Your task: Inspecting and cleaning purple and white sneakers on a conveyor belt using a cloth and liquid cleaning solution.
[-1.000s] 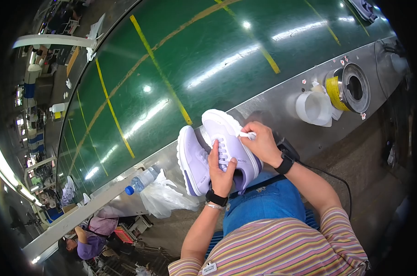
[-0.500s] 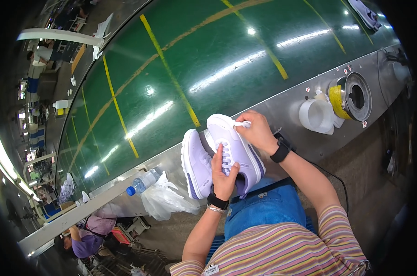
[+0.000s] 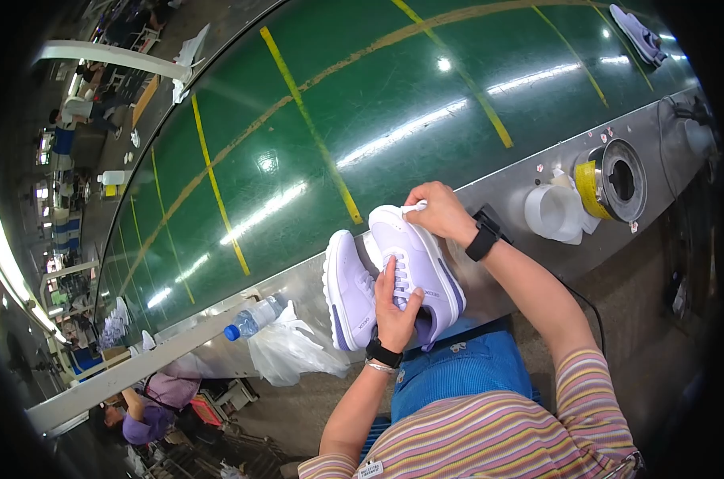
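"Start at the lap. What's there?"

"A striped shirt (image 3: 497, 427), blue cloth (image 3: 461, 363), then the left hand (image 3: 395, 326), gripping a lilac shoe (image 3: 430, 275) across its laces, thumb to one side, finger to the other. How far the rest curl under, I can't tell."

"And the shoe sits where?"

"At the near side of the metal ledge (image 3: 513, 188), heel toward the lap, toe pointing away. Its twin (image 3: 348, 267) is just beside it, on the left."

"The right hand (image 3: 443, 215)?"

"Closed, pinching a small white wad (image 3: 414, 207) at the tip of the toe. Cloth or paper, I can't tell."

"How would that shoe handle?"

"Light, I'd guess. The upper looks soft enough to dent under a hard squeeze, the thick white sole stiffer. Hardly fragile, but so pale it would likely show smudges. I'd hold it over the laces, like that, or by the sole's edge."

"And beyond?"

"Leftward, a plastic bag (image 3: 298, 355) and a bottle (image 3: 256, 315); rightward, a white tub (image 3: 537, 227) and a round tin (image 3: 589, 188). Past those, the green table (image 3: 410, 88), with more footwear (image 3: 637, 36) at its far right. Someone in a purple top (image 3: 150, 423) is off to the left."
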The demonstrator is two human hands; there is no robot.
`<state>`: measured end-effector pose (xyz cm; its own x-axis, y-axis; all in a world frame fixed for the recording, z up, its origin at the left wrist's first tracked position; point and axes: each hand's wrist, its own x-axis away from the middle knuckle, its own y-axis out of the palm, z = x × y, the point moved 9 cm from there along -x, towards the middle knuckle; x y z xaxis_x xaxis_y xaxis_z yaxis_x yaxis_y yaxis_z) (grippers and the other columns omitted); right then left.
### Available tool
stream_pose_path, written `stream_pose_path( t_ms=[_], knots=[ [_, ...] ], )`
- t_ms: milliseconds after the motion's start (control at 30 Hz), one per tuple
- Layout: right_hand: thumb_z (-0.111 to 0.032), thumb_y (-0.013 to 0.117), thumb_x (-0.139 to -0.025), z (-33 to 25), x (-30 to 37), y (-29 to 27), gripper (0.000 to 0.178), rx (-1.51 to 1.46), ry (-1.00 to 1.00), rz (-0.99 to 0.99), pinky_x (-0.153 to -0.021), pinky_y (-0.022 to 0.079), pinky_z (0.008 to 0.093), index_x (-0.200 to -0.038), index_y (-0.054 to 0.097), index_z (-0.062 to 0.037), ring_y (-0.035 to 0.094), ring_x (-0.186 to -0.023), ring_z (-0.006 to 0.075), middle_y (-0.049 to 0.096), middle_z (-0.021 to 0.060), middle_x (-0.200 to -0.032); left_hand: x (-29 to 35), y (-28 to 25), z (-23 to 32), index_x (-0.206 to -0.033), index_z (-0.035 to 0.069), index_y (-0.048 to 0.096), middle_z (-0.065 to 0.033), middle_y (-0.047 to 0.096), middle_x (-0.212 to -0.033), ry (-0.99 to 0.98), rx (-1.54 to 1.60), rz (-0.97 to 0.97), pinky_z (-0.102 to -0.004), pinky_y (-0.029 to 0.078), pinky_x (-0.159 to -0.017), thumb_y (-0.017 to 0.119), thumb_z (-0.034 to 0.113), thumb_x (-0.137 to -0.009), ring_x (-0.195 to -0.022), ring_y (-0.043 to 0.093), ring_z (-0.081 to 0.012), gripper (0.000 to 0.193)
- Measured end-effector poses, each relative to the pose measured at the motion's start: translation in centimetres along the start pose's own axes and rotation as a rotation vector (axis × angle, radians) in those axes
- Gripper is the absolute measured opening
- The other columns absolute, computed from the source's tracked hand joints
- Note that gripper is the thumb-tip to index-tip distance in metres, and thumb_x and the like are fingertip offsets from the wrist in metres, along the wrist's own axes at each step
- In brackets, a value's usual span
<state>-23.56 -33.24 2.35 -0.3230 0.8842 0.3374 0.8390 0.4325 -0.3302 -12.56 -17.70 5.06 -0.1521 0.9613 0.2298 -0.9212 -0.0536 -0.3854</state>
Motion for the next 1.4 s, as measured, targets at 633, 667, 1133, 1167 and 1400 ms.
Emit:
stream_pose_path(
  t_ms=[633,667,1133,1167,1400],
  knots=[
    [-0.008,0.058,-0.077,6.0,15.7,-8.5,0.018,-0.241,0.038,0.054,-0.073,0.045,0.0256,-0.092,0.06,0.001,0.057,-0.081,0.0111,0.062,0.0062,-0.085,0.3,0.1,-1.7,-0.134,0.003,0.032,-0.0171,0.043,-0.122,-0.085,0.196,0.001,-0.0338,0.03,-0.097,0.061,0.012,-0.075,-0.112,0.042,-0.0261,0.066],
    [-0.005,0.056,-0.076,8.5,18.1,-9.2,0.017,-0.292,0.155,0.046,-0.074,0.045,0.0253,-0.092,0.06,0.0008,0.056,-0.08,0.0108,0.061,0.0051,-0.084,0.3,0.3,-1.7,-0.134,0.003,0.031,-0.0173,0.042,-0.124,-0.095,0.214,-0.004,-0.0329,0.031,-0.096,0.06,0.012,-0.076,-0.113,0.042,-0.0252,0.066],
    [0.001,0.053,-0.074,15.2,20.9,-20.7,0.017,0.282,-0.109,1.027,-0.078,0.041,0.037,-0.09,0.055,-0.0037,0.051,-0.089,0.0303,0.052,0.012,-0.093,-0.1,1.2,0.1,-0.135,-0.001,0.023,-0.0176,0.045,-0.12,-0.194,0.214,0.052,-0.0281,0.04,-0.087,0.061,0.012,-0.077,-0.102,0.048,-0.0189,0.071],
    [0.001,0.053,-0.074,15.4,20.8,-20.7,0.017,0.273,-0.116,1.022,-0.078,0.041,0.037,-0.09,0.055,-0.0037,0.051,-0.089,0.0303,0.052,0.012,-0.093,-0.1,1.3,0.0,-0.135,-0.002,0.023,-0.0177,0.045,-0.12,-0.194,0.206,0.048,-0.028,0.04,-0.087,0.062,0.013,-0.077,-0.103,0.048,-0.0189,0.071],
    [0.003,0.053,-0.071,14.7,19.6,-19.9,0.021,0.511,-0.194,0.816,-0.078,0.042,0.0368,-0.09,0.058,-0.0045,0.052,-0.09,0.0297,0.054,0.0113,-0.093,-1.1,1.8,-1.0,-0.131,-0.008,0.027,-0.0231,0.044,-0.119,-0.152,0.069,0.081,-0.0327,0.039,-0.09,0.067,0.023,-0.073,-0.105,0.048,-0.0254,0.077]
  ],
)
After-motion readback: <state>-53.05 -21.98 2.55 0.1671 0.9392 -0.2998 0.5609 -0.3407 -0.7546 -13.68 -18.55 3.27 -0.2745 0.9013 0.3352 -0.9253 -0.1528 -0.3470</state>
